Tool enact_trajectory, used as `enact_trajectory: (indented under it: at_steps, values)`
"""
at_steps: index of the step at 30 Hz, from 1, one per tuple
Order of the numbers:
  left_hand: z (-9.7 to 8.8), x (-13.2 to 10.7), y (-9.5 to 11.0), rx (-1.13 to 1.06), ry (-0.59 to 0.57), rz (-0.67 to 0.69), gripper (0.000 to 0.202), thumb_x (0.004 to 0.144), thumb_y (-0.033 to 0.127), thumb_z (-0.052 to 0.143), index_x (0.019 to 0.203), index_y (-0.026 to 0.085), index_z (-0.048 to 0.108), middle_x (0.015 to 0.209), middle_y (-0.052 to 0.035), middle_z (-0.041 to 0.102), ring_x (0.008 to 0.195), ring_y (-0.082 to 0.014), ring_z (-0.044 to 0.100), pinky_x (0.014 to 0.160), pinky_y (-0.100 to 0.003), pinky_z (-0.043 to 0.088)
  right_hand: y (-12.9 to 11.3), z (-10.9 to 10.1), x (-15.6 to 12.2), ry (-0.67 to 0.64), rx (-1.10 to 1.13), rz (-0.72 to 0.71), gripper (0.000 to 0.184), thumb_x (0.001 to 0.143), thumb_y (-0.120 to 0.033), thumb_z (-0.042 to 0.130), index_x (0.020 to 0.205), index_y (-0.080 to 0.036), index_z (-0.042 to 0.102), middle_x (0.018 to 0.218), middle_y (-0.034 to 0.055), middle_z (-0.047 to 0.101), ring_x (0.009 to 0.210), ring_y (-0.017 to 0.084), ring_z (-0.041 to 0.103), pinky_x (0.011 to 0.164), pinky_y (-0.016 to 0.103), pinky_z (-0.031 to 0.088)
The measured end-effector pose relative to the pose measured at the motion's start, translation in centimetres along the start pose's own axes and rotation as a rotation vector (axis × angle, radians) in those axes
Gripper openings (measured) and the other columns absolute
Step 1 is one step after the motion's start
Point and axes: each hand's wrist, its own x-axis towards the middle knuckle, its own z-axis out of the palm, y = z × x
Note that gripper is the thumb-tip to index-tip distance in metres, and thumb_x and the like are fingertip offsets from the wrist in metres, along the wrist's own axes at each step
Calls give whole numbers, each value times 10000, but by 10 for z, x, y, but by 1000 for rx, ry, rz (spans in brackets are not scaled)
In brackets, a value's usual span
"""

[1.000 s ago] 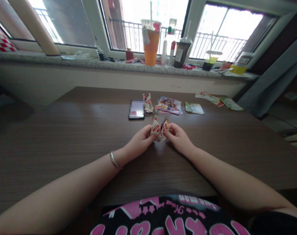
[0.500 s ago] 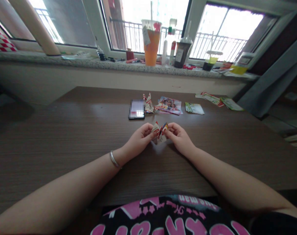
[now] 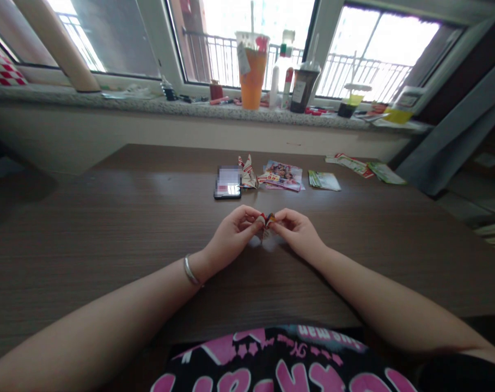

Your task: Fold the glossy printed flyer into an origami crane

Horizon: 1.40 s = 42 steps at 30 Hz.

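Both my hands meet over the middle of the brown wooden table point(image 3: 108, 228). My left hand point(image 3: 231, 237), with a silver bangle on its wrist, pinches one side of a small folded piece of printed paper point(image 3: 266, 222). My right hand point(image 3: 298, 231) pinches the other side. The folded paper is red, white and yellow, and only a small part of it shows between my fingertips. A dark phone point(image 3: 227, 182) lies flat just beyond my hands.
Beside the phone lie a folded paper shape point(image 3: 247, 171), printed leaflets point(image 3: 283, 176) and more flyers point(image 3: 324, 181) further right. The window sill point(image 3: 149, 106) holds an orange cup point(image 3: 252, 71), bottles, a dark drink cup point(image 3: 303, 81) and small clutter. A cardboard tube point(image 3: 59, 43) leans at the left.
The upright points of the folded paper have been pressed down between my fingers. Far less of it shows now. My hands have drawn slightly closer together.
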Motion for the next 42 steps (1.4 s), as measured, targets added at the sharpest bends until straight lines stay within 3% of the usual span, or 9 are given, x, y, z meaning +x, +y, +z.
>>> enact_trajectory:
  at_steps: [9, 21, 30, 42]
  values:
    - [0, 2, 3, -10, 14, 26, 239, 799, 351, 703, 867, 152, 589, 809, -10, 667, 746, -120, 644, 696, -232, 539, -2, 1, -2, 64, 33, -90, 236, 750, -408, 731, 868, -226, 639, 811, 9, 656, 719, 142, 612, 637, 259, 509]
    - [2, -2, 6, 7, 4, -7, 226, 810, 355, 673, 876, 153, 594, 796, -6, 642, 731, -111, 611, 690, -228, 506, -12, 4, -6, 59, -21, -89, 220, 775, -422, 702, 793, -208, 655, 759, 12, 628, 693, 135, 596, 592, 242, 496]
    - [6, -2, 10, 70, 11, -24, 108, 796, 231, 616, 803, 157, 538, 701, 40, 567, 622, -67, 543, 580, -175, 454, -17, 5, -7, 42, -47, -64, 218, 748, -402, 718, 805, -204, 647, 753, 18, 658, 650, 134, 601, 555, 243, 486]
    - [6, -3, 14, 173, 24, 66, 86, 823, 236, 598, 823, 162, 555, 768, 10, 594, 692, -95, 584, 656, -215, 495, -22, 6, -10, 47, -69, -63, 162, 778, -359, 671, 781, -199, 647, 723, 11, 640, 642, 131, 592, 584, 248, 492]
